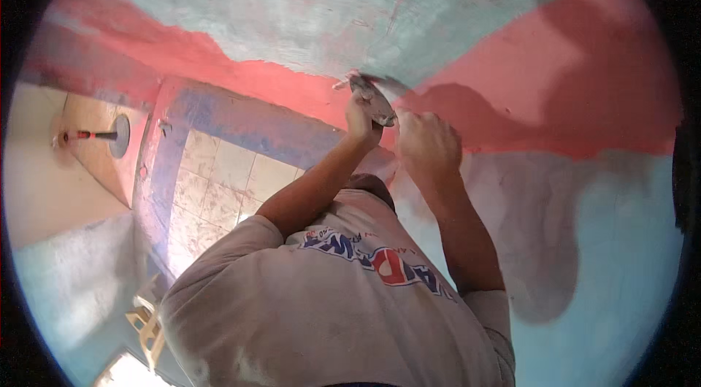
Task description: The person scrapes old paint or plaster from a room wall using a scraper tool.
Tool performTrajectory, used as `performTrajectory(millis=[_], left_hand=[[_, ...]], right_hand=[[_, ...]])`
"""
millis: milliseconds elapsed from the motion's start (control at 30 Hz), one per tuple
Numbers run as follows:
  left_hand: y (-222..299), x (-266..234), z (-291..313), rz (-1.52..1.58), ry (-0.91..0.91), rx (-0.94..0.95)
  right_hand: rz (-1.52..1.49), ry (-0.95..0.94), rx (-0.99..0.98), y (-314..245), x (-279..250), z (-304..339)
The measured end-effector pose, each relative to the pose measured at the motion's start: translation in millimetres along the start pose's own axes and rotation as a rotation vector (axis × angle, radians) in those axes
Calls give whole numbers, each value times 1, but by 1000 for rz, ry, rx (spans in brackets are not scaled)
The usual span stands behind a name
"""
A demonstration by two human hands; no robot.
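Note:
Both my arms reach up to a wall painted coral red (292, 84) with a pale grey-green coat (292, 7) above. My left hand (362, 124) is closed on a putty knife (374, 101), its flat blade smeared with grey paste. Beside it, to the right, my right hand (429, 140) is curled into a fist close to the blade's lower corner. Whatever lies inside that fist is hidden by the fingers. A dark streak by the blade's upper edge may be shadow or a second blade; I cannot tell. Small pinkish-white lumps show at the blade's upper tip.
Left of my arms is an opening with a purple-blue border (196, 113) and smeared tiles (219, 175). Farther left, a round grey disc (119, 136) joins a red-and-black handle. A wooden frame (148, 328) stands lower left. Light blue wall (621, 241) fills the right side.

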State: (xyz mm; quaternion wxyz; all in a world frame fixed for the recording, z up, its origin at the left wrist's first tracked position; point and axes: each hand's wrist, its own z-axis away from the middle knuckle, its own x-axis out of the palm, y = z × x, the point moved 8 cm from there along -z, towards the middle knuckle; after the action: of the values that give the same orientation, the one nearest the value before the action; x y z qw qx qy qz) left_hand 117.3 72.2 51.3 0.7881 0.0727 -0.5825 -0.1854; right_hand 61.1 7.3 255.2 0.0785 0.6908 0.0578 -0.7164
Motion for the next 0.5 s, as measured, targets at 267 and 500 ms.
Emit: performTrajectory(millis=[267, 500], left_hand=[[156, -60, 53, -1073, 103, 89], [390, -109, 282, -1664, 708, 377]], right_hand=[[-768, -135, -155, 29, 75, -5], [-1043, -298, 423, 101, 143, 25]])
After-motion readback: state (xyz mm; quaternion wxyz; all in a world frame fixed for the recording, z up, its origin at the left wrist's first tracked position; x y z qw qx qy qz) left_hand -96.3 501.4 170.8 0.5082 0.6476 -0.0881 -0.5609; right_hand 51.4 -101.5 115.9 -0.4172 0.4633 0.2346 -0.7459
